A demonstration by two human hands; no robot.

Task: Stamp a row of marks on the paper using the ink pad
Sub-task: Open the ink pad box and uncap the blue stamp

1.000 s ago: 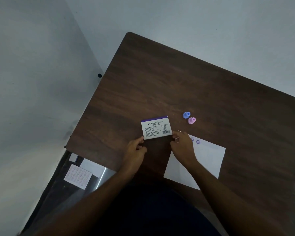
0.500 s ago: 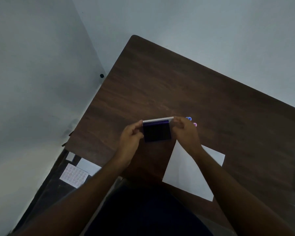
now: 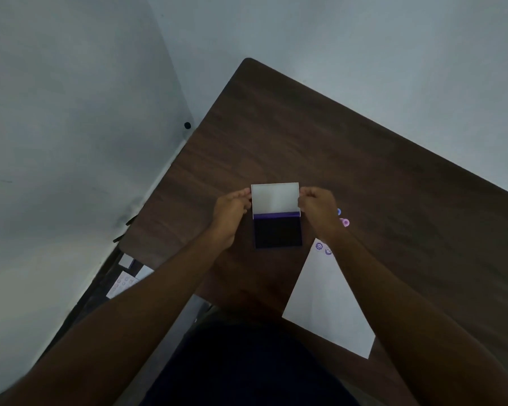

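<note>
The ink pad (image 3: pixel 277 231) lies open on the table (image 3: pixel 364 171); left hand (image 3: pixel 230 209) and right hand (image 3: pixel 317 205) pinch its raised lid (image 3: pixel 275 198), paper (image 3: pixel 326 300) beside, apparently bearing two marks

Dim, underexposed shot, cool grey cast. My forearms and the dark counter (image 3: pixel 349 148) go near black; the ink pad's open lid (image 3: pixel 275 198) and the paper (image 3: pixel 326 303) read brightest. Soft focus, wide-angle bending at edges, no glare.
</note>
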